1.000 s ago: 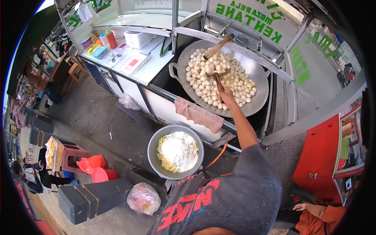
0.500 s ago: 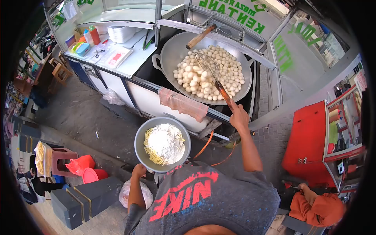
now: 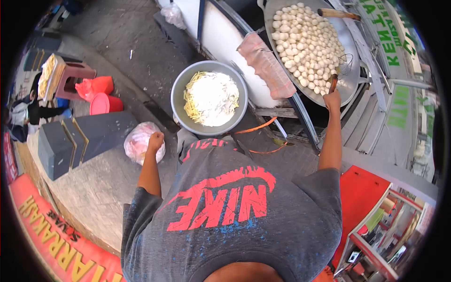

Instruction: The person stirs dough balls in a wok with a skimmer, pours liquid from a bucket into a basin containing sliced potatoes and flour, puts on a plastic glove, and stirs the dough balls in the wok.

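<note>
My right hand (image 3: 332, 99) is wrapped round the wooden handle of a wire skimmer (image 3: 346, 63). Its wire head lies at the right edge of a heap of round, pale balls (image 3: 307, 44) in a large metal wok (image 3: 350, 37). Closed in a fist, my left hand (image 3: 157, 140) is out to the left, with nothing visible in it. It overlaps a tied plastic bag (image 3: 140, 146) in view; whether they touch I cannot tell. A grey basin (image 3: 177, 96) in front of me holds yellow strips (image 3: 191, 101) under white powder (image 3: 216, 98).
A second wooden handle (image 3: 339, 14) rests across the wok's far rim. A pinkish cloth (image 3: 265, 66) hangs over the cart's edge. Left are a red bucket (image 3: 105, 103), a stool (image 3: 75, 77) and a dark block (image 3: 94, 131). A red cabinet (image 3: 359, 192) stands at right.
The view has tilted down and turned, shifting the wok to the upper right. The skimmer head has gone from the middle of the balls to their edge. My left hand has drawn away from the basin.
</note>
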`<state>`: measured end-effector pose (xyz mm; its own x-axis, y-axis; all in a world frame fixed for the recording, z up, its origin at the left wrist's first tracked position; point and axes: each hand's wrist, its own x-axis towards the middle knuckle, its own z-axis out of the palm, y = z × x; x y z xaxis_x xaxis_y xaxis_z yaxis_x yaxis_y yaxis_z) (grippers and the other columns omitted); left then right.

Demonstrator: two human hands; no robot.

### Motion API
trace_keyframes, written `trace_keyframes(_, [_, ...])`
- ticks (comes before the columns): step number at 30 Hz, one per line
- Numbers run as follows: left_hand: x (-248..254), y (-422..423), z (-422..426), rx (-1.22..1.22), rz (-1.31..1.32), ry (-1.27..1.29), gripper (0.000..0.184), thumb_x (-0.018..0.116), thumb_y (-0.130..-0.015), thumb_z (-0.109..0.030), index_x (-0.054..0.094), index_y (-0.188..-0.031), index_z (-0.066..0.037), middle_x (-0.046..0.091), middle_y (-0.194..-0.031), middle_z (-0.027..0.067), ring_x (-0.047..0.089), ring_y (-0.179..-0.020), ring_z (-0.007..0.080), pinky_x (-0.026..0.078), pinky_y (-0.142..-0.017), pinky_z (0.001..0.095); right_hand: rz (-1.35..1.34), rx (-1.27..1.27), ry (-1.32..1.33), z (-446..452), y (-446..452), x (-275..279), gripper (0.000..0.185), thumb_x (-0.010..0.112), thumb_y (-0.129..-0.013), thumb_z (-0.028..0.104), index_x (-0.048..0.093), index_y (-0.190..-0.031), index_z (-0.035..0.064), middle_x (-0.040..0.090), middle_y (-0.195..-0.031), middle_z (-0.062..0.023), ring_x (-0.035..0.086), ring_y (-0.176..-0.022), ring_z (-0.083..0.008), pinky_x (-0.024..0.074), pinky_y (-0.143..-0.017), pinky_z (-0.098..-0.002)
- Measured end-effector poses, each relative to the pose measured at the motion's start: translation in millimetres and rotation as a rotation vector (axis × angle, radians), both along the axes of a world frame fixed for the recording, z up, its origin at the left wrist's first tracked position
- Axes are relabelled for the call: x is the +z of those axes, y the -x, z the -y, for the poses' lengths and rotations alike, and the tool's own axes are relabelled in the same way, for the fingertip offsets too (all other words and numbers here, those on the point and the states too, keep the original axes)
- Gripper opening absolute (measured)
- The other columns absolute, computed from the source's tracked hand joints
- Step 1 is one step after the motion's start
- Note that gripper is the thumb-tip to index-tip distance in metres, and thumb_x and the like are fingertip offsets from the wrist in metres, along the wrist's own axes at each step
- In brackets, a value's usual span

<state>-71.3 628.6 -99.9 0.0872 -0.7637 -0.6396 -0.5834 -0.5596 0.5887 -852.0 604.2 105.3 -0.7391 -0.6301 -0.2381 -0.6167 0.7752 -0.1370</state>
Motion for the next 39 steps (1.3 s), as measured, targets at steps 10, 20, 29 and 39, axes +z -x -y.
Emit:
trace_keyframes(10, [12, -31, -65, 0.08, 0.108, 0.056, 0.028, 0.057, -0.084, -0.024, 0.064, -0.092, 0.002, 0.067, -0.082, 0.0156, 0.065, -0.079, 0.0247, 0.05, -0.073, 0.035, 1.376, -0.432, 0.854, 167, -28, -87, 0.01, 0.053, -0.08, -0.003, 0.052, -0.085, 0.0058, 0.053, -0.069, -0.0029, 0.052, -0.058, -0.0119, 0.0457, -0.05, -0.0222])
trace_keyframes(20, [-34, -23, -6, -0.118, -0.074, -0.067, 0.021, 0.057, -0.086, -0.02, 0.063, -0.094, -0.001, 0.06, -0.07, 0.0042, 0.057, -0.057, 0.0127, 0.045, -0.046, 0.0274, 0.721, -0.135, 0.865, 50, -141, 37, 0.044, 0.055, -0.075, -0.003, 0.049, -0.119, -0.002, 0.053, -0.067, -0.0032, 0.05, -0.049, -0.0098, 0.0381, -0.039, -0.0248])
trace_keyframes(29, [-19, 10, 81, -0.422, -0.011, 0.029, 0.03, 0.056, -0.081, -0.024, 0.066, -0.093, 0.002, 0.068, -0.086, 0.0169, 0.067, -0.08, 0.0257, 0.052, -0.073, 0.0364, -0.272, 0.015, 0.234, -66, -210, 99, 0.072, 0.058, -0.073, 0.006, 0.037, -0.14, 0.0208, 0.06, -0.099, -0.015, 0.061, -0.092, -0.038, 0.0482, -0.077, -0.0494])
trace_keyframes(39, [-31, -16, 55, -0.208, -0.163, -0.071, 0.024, 0.055, -0.081, -0.022, 0.064, -0.088, 0.0, 0.062, -0.069, 0.0095, 0.061, -0.054, 0.0201, 0.048, -0.046, 0.0312, -0.35, -0.147, -0.137, -83, -77, 112, 0.066, 0.059, -0.072, 0.007, 0.041, -0.136, 0.0142, 0.063, -0.104, -0.0217, 0.062, -0.097, -0.0379, 0.0499, -0.085, -0.0455])
